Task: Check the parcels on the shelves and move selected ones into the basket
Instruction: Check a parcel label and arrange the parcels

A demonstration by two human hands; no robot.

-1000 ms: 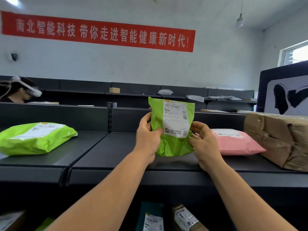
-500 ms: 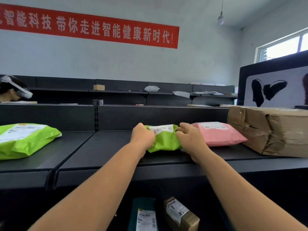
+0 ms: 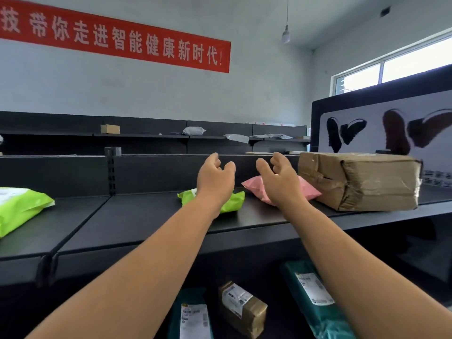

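Since a second ago we have put the small green bag back down flat on the shelf, and our hands have let go and lifted up off it. Our left hand now hangs above the green bag with loose, curled fingers and holds nothing. Our right hand is the same, loose and free, just in front of the pink bag.

The green bag lies at about 12 o'clock from us, with the pink bag beside it at 1 o'clock. The big brown parcel sits at 2 o'clock, right next to the pink bag. Another green bag lies far off at 9 o'clock.

We think the green bag was not one to take, so it stays where it was. Our right hand is close to the pink bag, so that may be the one we look at next.

Down at 6 o'clock, a lower shelf holds more parcels with white labels. We cannot see the basket.
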